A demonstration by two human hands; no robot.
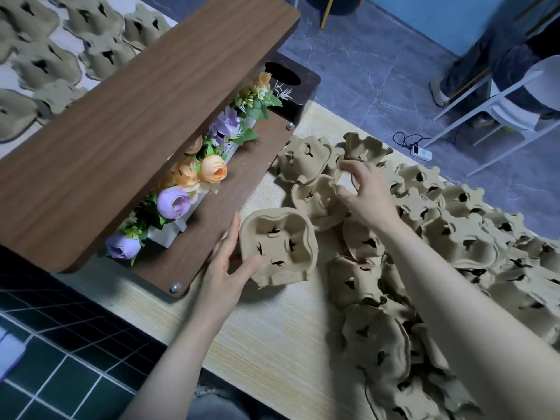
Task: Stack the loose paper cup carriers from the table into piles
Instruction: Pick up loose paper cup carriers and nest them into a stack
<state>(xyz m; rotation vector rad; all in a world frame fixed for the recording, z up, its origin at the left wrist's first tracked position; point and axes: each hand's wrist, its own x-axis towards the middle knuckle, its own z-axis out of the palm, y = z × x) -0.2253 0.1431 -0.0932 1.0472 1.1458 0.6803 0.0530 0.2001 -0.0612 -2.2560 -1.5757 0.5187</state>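
Holding one pulp carrier (278,245) in my left hand (225,265), I had the thumb curled over its near rim and the other fingers (233,228) straight along its far-left side, cup wells facing up, just above the desk (272,344) beside the wooden shelf (130,125). My right hand (362,194) reached into the loose heap (454,253), fingertips pinching the rim of another carrier (342,177) that leaned among its neighbours; grip was narrow, not a full wrap.

Step, as I judged it: early in building a pile, the left-hand carrier serving as base and the right-hand one being pulled free to go on it. Most of the job was left, since the heap sprawled over the right of the desk, carriers tilted and overlapping. Next move would call for lifting the pinched carrier clear without dragging the ones touching it, turning it wells-up, lining its four wells over the base and pressing it down to nest. Thin pulp rim could bend or tear under a hard pinch.

Desk was pale wood grain. On its left the two-tier shelf held artificial flowers (194,183) in purple and orange. Dark tissue box (291,86) stood behind it. More carriers (60,47) lay spread out beyond the shelf, top left. Floor was grey-blue tile (378,71), with a white chair (515,101), a power strip (421,153) and its cable, and someone's legs (472,62) at far right.
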